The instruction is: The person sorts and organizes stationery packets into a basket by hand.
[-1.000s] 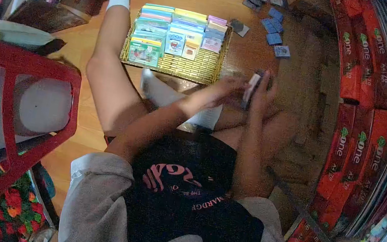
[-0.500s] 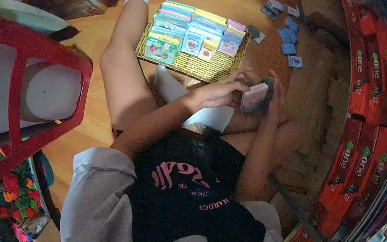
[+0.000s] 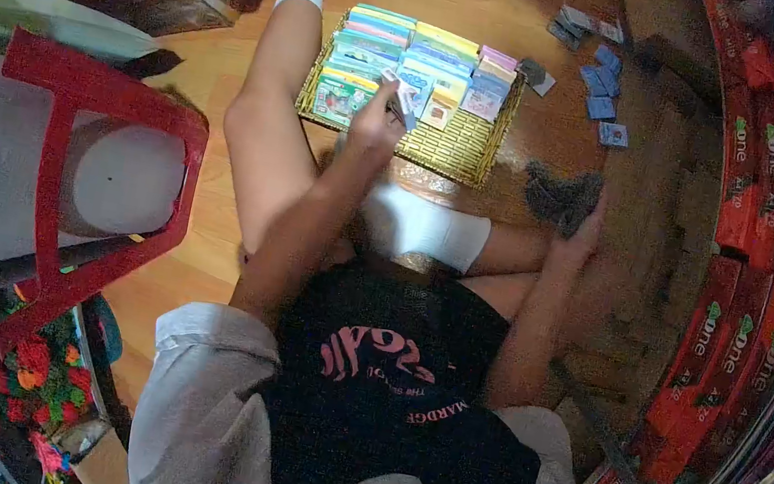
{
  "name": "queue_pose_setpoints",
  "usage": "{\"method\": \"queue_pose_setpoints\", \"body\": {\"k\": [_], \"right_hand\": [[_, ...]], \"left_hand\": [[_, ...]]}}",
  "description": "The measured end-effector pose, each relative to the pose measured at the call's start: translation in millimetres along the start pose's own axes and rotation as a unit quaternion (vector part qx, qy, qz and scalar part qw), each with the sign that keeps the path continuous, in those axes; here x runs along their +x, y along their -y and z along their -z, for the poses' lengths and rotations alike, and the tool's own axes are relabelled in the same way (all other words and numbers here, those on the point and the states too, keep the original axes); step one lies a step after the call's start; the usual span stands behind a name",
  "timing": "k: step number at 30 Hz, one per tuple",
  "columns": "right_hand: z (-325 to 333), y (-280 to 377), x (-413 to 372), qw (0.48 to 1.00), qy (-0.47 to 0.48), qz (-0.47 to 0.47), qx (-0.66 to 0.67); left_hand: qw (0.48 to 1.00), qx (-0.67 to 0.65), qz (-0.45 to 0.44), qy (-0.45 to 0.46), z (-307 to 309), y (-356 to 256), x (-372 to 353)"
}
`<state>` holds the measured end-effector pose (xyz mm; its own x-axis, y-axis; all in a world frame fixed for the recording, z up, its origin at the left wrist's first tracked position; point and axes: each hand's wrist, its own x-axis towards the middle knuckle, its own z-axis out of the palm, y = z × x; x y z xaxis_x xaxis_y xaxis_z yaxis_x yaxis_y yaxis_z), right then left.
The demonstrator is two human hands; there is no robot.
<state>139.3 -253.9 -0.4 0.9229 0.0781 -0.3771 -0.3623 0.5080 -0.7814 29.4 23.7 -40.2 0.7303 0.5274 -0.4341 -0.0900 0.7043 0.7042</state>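
My left hand (image 3: 377,125) holds a small white-and-dark packet (image 3: 401,100) over the front of a golden woven basket (image 3: 452,151). Upright rows of colourful card packs (image 3: 445,49) fill much of that basket. Off to the right, my right hand (image 3: 581,234) is closed on a dark grey cloth (image 3: 561,197), which hangs above the wooden floor. Beyond the basket's right side lie small blue packets (image 3: 603,82) and a few greyish ones (image 3: 583,25).
A red-framed stool (image 3: 53,179) stands at the left, near a box of red flowers (image 3: 34,363). Stacked red paper packs (image 3: 718,325) line the right side. A white-socked foot (image 3: 425,228) rests below the basket.
My left hand has moved left with the packet, over the basket. The cloth has come away from the packet and stays in my right hand, lower right. The view has shifted slightly.
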Motion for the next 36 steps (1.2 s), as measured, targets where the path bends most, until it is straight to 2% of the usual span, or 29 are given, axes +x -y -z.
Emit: {"method": "queue_pose_setpoints", "body": {"k": [1,2,3,4,5,7,8,10,11,13,17,19,20,22,26,28,29,31,33,35,36], "right_hand": [[9.4,-5.7,4.6,0.998,0.031,0.048,-0.002],[1.1,-0.6,-0.7,0.998,0.033,0.049,0.002],[-14.8,10.4,-12.4,0.999,-0.026,0.015,0.034],[-23.3,15.9,-18.9,0.994,-0.085,-0.020,0.066],[-12.1,9.7,-11.6,0.994,-0.084,-0.020,0.067],[12.2,-2.2,4.0,0.997,-0.013,0.074,-0.011],[16.4,-2.8,7.7,0.997,-0.012,0.074,-0.011],[4.9,4.2,3.9,0.997,-0.065,-0.007,0.036],[3.6,3.9,2.7,0.997,-0.063,-0.008,0.036],[3.7,3.8,-0.7,0.998,-0.016,-0.003,0.054],[1.5,6.6,-3.1,0.997,-0.005,0.019,0.070],[-0.3,11.7,-11.3,0.972,0.197,0.002,0.125],[0.4,8.9,-8.3,0.973,0.196,0.002,0.125],[-2.4,3.7,-0.2,0.998,-0.026,0.040,0.048],[-6.5,9.7,-8.6,0.998,0.005,0.015,0.060],[-9.4,10.1,-9.1,0.994,-0.100,-0.020,0.042],[-7.5,9.3,-7.2,0.994,-0.103,-0.015,0.042],[-5.8,9.7,-5.1,0.995,-0.095,-0.034,0.005],[-12.6,11.6,-11.6,0.996,-0.090,-0.021,0.020],[-8.9,9.7,-10.7,0.996,-0.085,-0.007,0.034],[2.8,-0.4,-4.0,0.998,-0.033,0.005,0.044]], "left_hand": [[0.987,0.147,-0.069,0.012,4.1,10.4,10.1],[0.989,-0.033,0.064,-0.127,-5.0,11.5,20.7],[0.975,0.102,-0.146,-0.133,-16.2,25.0,11.2],[0.964,0.050,-0.072,-0.253,-45.3,12.1,-2.6],[0.930,-0.005,0.004,-0.367,-72.7,-4.8,-13.1],[0.925,0.001,-0.014,-0.379,-75.5,2.2,-7.0],[0.919,0.007,-0.031,-0.393,-75.5,6.2,-3.3],[0.907,0.028,-0.050,-0.417,-78.0,14.7,2.8],[0.895,0.050,-0.067,-0.438,-78.7,17.8,6.4],[0.894,0.052,-0.076,-0.438,-78.5,18.5,8.3],[0.902,0.022,-0.074,-0.425,-73.3,22.7,11.9],[0.906,0.008,-0.077,-0.415,-67.5,25.4,16.2],[0.899,0.038,-0.061,-0.433,-64.7,26.6,18.2],[0.890,0.068,-0.046,-0.449,-64.8,26.8,19.4],[0.886,0.091,-0.035,-0.453,-65.9,26.3,18.4],[0.889,0.097,-0.027,-0.446,-62.6,27.2,19.2],[0.890,0.101,-0.036,-0.442,-59.9,27.4,18.9],[0.895,0.106,-0.040,-0.431,-55.9,29.5,19.8],[0.912,0.050,-0.030,-0.406,-54.4,30.2,19.2],[0.921,0.049,-0.039,-0.384,-55.9,33.4,13.7],[0.919,0.078,-0.111,-0.370,-58.6,36.4,10.5]]}}
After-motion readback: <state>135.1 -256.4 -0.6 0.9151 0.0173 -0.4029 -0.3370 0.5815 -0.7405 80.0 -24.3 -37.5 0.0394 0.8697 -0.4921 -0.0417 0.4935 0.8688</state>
